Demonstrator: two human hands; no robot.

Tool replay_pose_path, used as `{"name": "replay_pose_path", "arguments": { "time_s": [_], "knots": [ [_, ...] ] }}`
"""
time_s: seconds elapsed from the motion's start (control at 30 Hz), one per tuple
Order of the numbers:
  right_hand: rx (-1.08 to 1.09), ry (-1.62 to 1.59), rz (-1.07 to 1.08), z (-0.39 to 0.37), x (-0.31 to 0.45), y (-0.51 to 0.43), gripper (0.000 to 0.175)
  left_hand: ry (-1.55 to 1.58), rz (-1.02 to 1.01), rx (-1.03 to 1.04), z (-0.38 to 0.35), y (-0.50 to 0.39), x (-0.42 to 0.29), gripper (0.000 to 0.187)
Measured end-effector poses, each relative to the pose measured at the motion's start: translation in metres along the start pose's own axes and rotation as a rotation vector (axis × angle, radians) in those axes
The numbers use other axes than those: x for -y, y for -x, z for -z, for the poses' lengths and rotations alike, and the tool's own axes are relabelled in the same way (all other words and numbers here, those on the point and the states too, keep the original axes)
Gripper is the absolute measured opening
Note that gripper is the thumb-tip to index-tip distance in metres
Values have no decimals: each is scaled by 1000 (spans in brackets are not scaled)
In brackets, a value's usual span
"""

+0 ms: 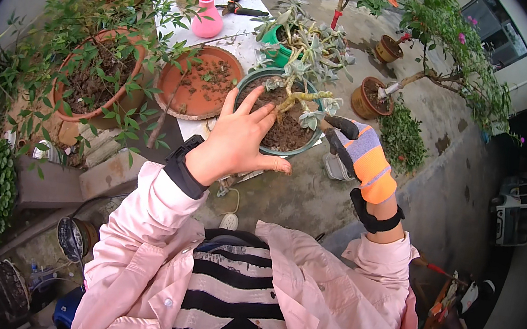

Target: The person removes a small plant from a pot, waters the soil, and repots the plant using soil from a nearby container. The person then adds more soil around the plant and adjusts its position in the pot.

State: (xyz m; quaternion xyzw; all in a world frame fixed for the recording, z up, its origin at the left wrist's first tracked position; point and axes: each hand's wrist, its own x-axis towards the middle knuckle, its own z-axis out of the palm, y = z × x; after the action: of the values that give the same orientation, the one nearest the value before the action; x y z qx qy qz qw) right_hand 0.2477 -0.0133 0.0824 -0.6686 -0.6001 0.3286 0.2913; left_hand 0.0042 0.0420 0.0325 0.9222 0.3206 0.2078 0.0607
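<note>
A succulent plant (297,96) with thick bent stems stands in a round green pot (272,152) of brown soil. My left hand (242,134), bare and with fingers spread, reaches over the pot's left side, its fingertips at the soil by the stem base. At the pot's right rim is my right hand (362,152) in an orange and grey glove with dark fingertips. Its thumb and forefinger are near a pale rosette (310,120); whether they grip anything cannot be told. Behind, a bright green pot (274,48) holds more of the same kind of succulent.
Left of the pot lies a terracotta saucer (199,81) with soil crumbs. A pink spray bottle (207,17) and pruning shears (244,10) are on the white table (257,1). A large terracotta pot (60,93) stands left, two small potted trees right. Below the gloved hand sits a clear plastic container (335,166).
</note>
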Motion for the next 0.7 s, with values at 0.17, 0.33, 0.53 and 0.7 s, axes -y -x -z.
{"name": "replay_pose_path", "arguments": {
  "time_s": [0.17,0.33,0.53,0.7],
  "knots": [
    [99,57,55,4,5,-1,28,12,-7,18,-2,1,2,103],
    [-62,105,70,8,5,2,28,-3,-22,-53,6,6,2,99],
    [-63,124,72,33,21,15,30,169,-92,23,31,28,-7,91],
    [114,520,22,30,42,17,32,57,-45,77,28,21,-12,90]
  ]
}}
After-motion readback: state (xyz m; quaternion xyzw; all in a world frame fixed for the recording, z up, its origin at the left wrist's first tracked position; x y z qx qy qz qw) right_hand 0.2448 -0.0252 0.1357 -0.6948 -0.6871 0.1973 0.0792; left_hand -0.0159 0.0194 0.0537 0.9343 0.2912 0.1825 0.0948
